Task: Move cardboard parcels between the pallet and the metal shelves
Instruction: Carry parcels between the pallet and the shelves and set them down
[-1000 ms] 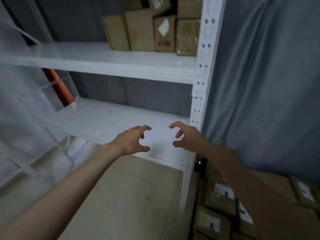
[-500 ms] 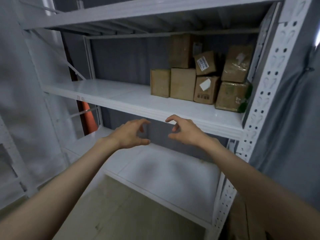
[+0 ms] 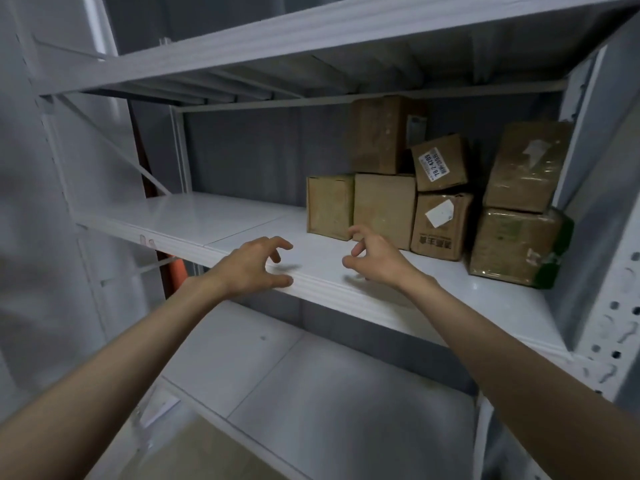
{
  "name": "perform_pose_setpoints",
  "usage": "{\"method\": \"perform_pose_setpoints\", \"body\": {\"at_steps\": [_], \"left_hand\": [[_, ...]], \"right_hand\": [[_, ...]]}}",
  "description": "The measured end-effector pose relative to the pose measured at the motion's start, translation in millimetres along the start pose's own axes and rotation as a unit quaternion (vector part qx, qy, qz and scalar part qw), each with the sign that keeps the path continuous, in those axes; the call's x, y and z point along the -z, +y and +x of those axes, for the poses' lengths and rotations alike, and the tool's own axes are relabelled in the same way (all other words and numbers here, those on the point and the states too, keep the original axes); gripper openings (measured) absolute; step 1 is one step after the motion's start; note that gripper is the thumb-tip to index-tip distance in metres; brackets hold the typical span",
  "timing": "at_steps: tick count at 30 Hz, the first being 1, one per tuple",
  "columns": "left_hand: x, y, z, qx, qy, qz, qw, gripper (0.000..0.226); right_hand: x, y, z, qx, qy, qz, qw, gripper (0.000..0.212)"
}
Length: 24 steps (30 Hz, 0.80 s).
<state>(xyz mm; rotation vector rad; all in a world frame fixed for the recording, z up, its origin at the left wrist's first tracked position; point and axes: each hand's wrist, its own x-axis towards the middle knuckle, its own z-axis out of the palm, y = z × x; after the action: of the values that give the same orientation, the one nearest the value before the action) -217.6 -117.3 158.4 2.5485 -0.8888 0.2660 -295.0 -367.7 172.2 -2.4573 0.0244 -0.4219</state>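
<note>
while both arms reach forward in the head view, the left hand (image 3: 254,268) and the right hand (image 3: 375,259) hover apart over the front edge of the middle shelf (image 3: 214,220), fingers loosely curled and holding nothing. the right hand sits just in front of the leftmost parcel (image 3: 330,206), and whether its fingertips touch the cardboard cannot be told. cardboard parcels stand in a cluster at the right end of the middle shelf: a plain parcel (image 3: 384,207) beside the leftmost one, a tall parcel (image 3: 379,133) stacked on it, a parcel with a printed label (image 3: 439,167) resting on a parcel with a white sticker (image 3: 441,226), and two tape-wrapped parcels (image 3: 519,209) stacked against the perforated upright (image 3: 623,320). below the middle shelf lies a lower shelf (image 3: 311,386); above it, an upper shelf (image 3: 277,39). an orange object (image 3: 178,271) shows behind the middle shelf's left part.
</note>
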Motion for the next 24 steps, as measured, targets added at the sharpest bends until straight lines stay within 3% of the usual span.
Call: {"method": "perform_pose_setpoints", "body": {"at_steps": [8,12,16,20,24], "left_hand": [[-15.5,-27.1,72.6,0.001,-0.004,-0.010,1.000,0.062],[-25.1,-37.4,112.9,-0.007,0.008,-0.037,0.999,0.065],[-29.0,-52.9,152.2,-0.007,0.010,-0.080,0.997,0.074],[-28.0,-68.2,190.4,-0.004,0.003,-0.132,0.991,0.087],[-28.7,-84.4,219.2,-0.012,-0.020,-0.191,0.981,0.099]], "right_hand": [[-15.3,17.1,52.3,-0.030,0.027,0.019,0.999,0.071],[-16.4,20.6,76.0,-0.051,0.071,0.030,0.996,0.066],[-21.7,17.8,99.0,-0.058,0.104,0.050,0.992,0.064],[-29.0,11.5,124.6,-0.077,0.120,0.071,0.987,0.050],[-44.1,5.4,146.4,-0.118,0.145,0.108,0.976,0.059]]}}
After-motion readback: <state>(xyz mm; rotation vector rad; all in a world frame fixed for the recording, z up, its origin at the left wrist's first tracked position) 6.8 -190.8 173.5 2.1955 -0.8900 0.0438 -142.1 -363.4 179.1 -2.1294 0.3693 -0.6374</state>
